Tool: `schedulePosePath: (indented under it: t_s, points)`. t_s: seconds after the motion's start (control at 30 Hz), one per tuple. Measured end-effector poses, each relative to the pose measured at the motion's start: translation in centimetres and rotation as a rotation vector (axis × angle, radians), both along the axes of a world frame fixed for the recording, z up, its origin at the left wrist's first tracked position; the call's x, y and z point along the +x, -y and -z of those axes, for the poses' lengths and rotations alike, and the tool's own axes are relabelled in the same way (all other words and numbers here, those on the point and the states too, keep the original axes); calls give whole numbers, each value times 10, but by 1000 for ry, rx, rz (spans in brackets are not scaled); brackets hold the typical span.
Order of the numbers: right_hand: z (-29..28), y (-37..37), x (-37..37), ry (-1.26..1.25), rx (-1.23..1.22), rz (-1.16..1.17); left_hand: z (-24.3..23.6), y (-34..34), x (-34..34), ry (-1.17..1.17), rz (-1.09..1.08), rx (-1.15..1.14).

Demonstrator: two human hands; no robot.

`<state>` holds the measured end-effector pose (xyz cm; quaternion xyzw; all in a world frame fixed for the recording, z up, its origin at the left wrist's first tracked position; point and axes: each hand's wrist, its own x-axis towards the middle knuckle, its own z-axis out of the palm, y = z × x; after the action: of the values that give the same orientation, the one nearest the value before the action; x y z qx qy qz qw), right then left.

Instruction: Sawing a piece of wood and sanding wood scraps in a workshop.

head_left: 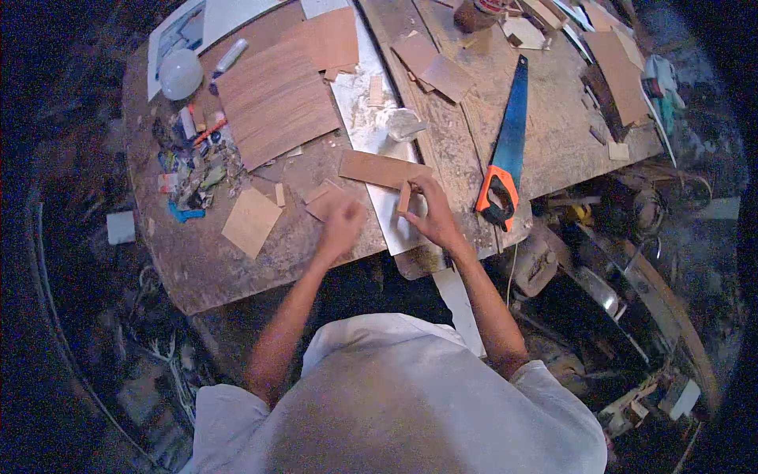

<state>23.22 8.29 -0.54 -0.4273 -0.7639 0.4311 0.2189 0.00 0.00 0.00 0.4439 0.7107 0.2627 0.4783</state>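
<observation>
Work in its middle stretch, judging by the spread on the worn round wooden workbench (237,268). Right hand (430,213) at centre frame, fingers clamped on a small narrow strip of brown veneer (404,197), held upright over the pale white sheet (371,134) running down the bench. Left hand (341,225) just left of it, blurred, curled low over a small flat brown veneer offcut (324,201); cannot tell whether closed on anything or merely pressing. Long rectangular brown veneer piece (383,168) lying flat just above both hands, apart from the strip. Cutting apparently already done in part: large wood-grain veneer sheet (272,103) in the upper left, light tan square piece (251,221) lower left of the hands, more brown offcuts (434,67) toward upper centre. Blue-bladed handsaw with orange handle (505,150) resting to the right, untouched. Heap of small coloured scraps (189,170) at the left edge. Fitting or fixing of the small strip seemingly not finished, with many pieces lying loose.
</observation>
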Motion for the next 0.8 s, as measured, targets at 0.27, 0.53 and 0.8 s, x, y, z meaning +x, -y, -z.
schedulePosePath:
  t_s: [0.27,0.53,0.8]
  points:
    - [-3,-3,19,-19,80,-41,34,-30,83,606,-263,-40]
    - [-5,-31,94,-24,-204,184,25,-65,86,207,135,145]
    - [12,-32,86,-120,-216,309,19,-101,81,-385,568,395]
